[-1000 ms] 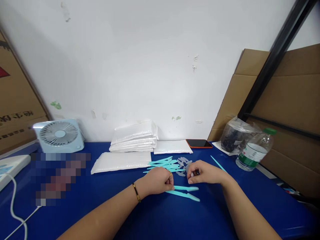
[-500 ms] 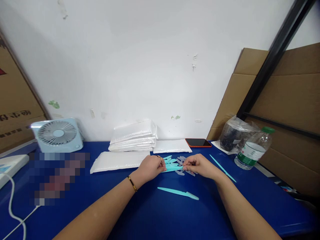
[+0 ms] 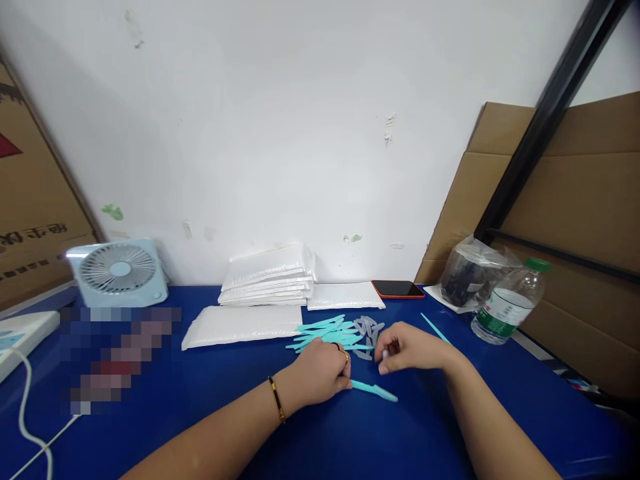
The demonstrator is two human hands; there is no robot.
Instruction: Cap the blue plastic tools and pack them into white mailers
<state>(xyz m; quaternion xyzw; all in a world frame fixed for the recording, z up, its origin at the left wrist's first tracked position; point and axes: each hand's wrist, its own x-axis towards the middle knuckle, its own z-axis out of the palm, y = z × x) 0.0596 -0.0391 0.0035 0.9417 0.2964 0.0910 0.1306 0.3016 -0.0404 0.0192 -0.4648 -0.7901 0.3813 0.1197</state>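
Note:
My left hand [image 3: 324,370] is closed, with its fingertips on the near end of a turquoise eyebrow razor [image 3: 375,389] lying on the blue table. Behind that hand is a loose pile of turquoise eyebrow razors [image 3: 327,330]. Several translucent blade caps [image 3: 369,327] lie heaped just right of the pile. My right hand [image 3: 407,348] hovers at the front of this heap, its thumb and fingers curled around a small pale piece that looks like a blade cap, mostly hidden. Beyond my right wrist another turquoise razor [image 3: 434,327] lies partly covered.
White padded envelopes [image 3: 267,273] are stacked by the wall, with another envelope [image 3: 245,323] in front. A phone [image 3: 397,289] lies at the back. On the right stand a water bottle [image 3: 507,303] and a bagged dark item [image 3: 463,277]; a fan [image 3: 119,272] stands left.
Both hands have let go of the razor they held together over the pile. My left hand has come nearer, onto the front razor; my right hand has shifted slightly right and nearer.

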